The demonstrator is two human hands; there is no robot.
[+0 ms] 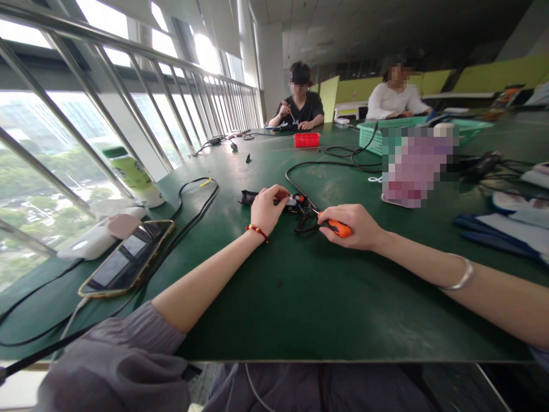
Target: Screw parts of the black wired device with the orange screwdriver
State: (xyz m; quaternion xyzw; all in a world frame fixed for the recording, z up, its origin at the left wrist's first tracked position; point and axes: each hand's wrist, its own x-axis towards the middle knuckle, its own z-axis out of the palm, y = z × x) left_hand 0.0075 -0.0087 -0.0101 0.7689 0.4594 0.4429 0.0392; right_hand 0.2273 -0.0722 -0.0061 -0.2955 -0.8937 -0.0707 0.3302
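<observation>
My left hand (269, 207) is closed on a dark, elongated device (247, 198) lying on the green table. Wires and small orange and silver parts (295, 201) show at the device's right end, by my left fingertips. In my right hand (355, 226) is a screwdriver (341, 228) with an orange and black handle. Its shaft points up and left toward the wired end; whether the tip touches cannot be made out. A black cable (288, 171) runs from that end toward the back right. My left fingers hide the middle of the device.
A phone (128, 257), cables and a green-capped bottle (134, 177) are on the left beside the railing. Behind stand a small red basket (306, 140) and a green basket (371, 137). Gloves (510, 226) lie right. Two people sit across the table.
</observation>
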